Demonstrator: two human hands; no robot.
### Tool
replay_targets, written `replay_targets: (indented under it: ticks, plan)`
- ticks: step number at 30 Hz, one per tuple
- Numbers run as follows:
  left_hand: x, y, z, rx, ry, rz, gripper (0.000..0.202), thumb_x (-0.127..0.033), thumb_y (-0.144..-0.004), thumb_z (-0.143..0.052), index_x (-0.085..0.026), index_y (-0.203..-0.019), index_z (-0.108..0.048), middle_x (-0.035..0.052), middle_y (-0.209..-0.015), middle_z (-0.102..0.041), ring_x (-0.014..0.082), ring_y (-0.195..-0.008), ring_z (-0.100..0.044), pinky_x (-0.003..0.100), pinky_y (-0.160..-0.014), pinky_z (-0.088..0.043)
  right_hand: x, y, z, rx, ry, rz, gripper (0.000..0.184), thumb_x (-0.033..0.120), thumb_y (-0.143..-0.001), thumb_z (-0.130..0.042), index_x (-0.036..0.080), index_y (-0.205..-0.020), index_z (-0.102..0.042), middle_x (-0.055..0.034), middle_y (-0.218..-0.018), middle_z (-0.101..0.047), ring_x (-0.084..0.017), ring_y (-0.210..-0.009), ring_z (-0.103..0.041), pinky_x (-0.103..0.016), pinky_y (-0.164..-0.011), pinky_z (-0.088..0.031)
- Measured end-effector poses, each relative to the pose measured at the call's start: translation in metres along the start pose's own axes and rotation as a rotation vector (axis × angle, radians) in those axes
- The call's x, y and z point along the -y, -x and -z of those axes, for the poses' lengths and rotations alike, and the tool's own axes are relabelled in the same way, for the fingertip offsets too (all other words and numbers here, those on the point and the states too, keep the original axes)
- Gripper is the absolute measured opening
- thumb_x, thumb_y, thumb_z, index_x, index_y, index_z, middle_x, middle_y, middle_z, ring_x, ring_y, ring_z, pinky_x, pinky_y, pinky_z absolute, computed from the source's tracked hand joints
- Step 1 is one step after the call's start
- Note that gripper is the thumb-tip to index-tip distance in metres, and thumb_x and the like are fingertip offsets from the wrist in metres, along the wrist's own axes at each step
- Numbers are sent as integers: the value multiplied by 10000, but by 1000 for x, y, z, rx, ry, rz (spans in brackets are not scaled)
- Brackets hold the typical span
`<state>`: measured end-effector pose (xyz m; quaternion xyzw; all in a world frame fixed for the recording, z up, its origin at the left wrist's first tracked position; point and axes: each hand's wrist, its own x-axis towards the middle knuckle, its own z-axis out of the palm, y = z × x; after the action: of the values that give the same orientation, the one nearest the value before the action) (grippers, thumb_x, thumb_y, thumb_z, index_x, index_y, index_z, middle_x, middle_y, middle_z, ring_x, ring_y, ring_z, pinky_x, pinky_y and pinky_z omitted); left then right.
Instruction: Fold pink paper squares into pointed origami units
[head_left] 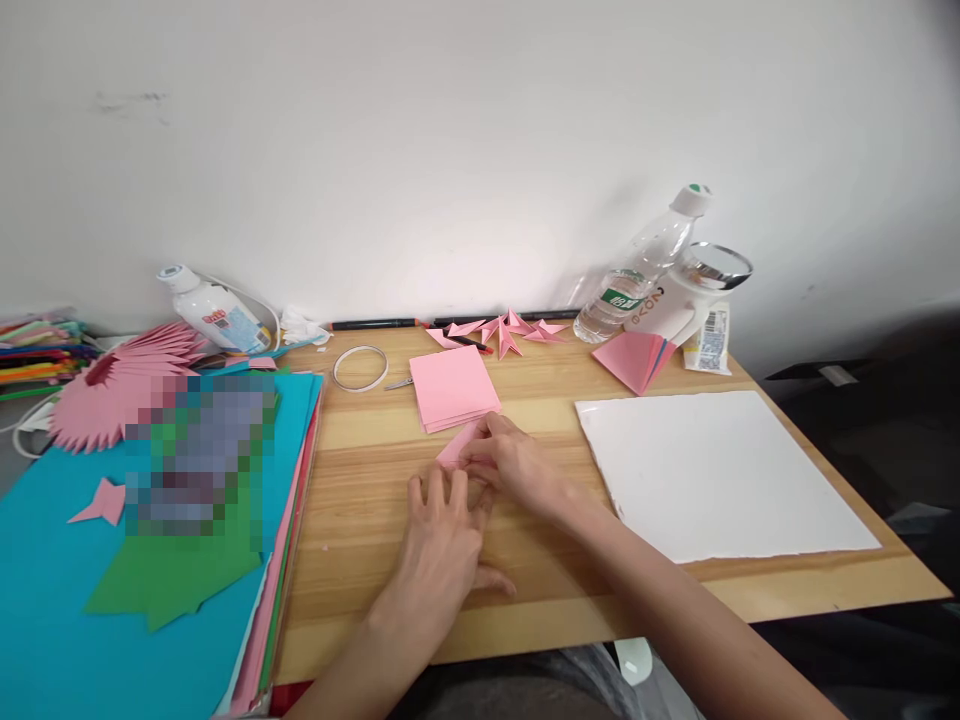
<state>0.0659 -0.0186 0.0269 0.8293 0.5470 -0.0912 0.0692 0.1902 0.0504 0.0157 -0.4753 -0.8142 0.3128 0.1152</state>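
Both my hands meet at the middle of the wooden table (360, 560) over a small pink paper piece (455, 449). My left hand (442, 540) lies on the table with its fingers pressed onto the near part of that paper. My right hand (510, 465) pinches the paper's far edge with curled fingers. Just beyond them lies a stack of pink square sheets (454, 388). Several folded pink pieces (510, 333) lie further back near the wall.
A pile of coloured paper sheets (60, 610) with a pink spiky paper flower (120, 385) fills the left. A white board (712, 470) lies right. A tape ring (360, 367), small scissors (399, 382), two bottles (637, 270) (214, 312) and a white stand (690, 295) sit behind.
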Motion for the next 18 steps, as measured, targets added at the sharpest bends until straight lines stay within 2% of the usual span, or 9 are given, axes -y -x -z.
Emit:
replay_targets:
  ticks: [8,11,13,15,18]
  plan:
    - [5,1,-11,-70,7,-40,960,-717,-443,-650,-274,-1278,-484,184,-1088,-530,403,-1064,-409,539,-849,-320,-19,8,11,25,-100,87,123,75,-714,-611,173,-665,-668,-32,-835,-492,-127,-745,-505,-238,-672,-423]
    - [13,1,-15,-73,55,-78,924,-709,-458,-649,-307,-1273,-481,184,-1165,-507,403,-1109,-402,574,-874,-309,-27,7,12,-4,-148,49,98,94,-718,-612,169,-676,-658,-21,-811,-530,-104,-655,-511,-235,-628,-430]
    - [21,3,-15,-85,96,-125,874,-702,-488,-637,-318,-1260,-492,176,-1212,-489,400,-1141,-394,599,-896,-297,-31,5,10,-136,-185,-1,100,90,-733,-592,166,-740,-657,-24,-819,-549,-104,-654,-525,-238,-635,-446]
    - [29,5,-15,-97,124,-186,801,-683,-525,-631,-315,-1228,-525,162,-1226,-491,387,-1159,-402,608,-917,-296,-33,4,7,-226,-200,-1,170,77,-739,-578,167,-864,-650,-41,-915,-559,-106,-688,-543,-245,-662,-462]
    - [41,8,-17,-169,145,-312,692,-691,-636,-519,-321,-1221,-521,139,-1250,-502,362,-1227,-377,641,-969,-231,-32,3,5,-211,-132,54,317,45,-743,-560,184,-1023,-608,-57,-994,-556,-116,-723,-547,-269,-705,-462]
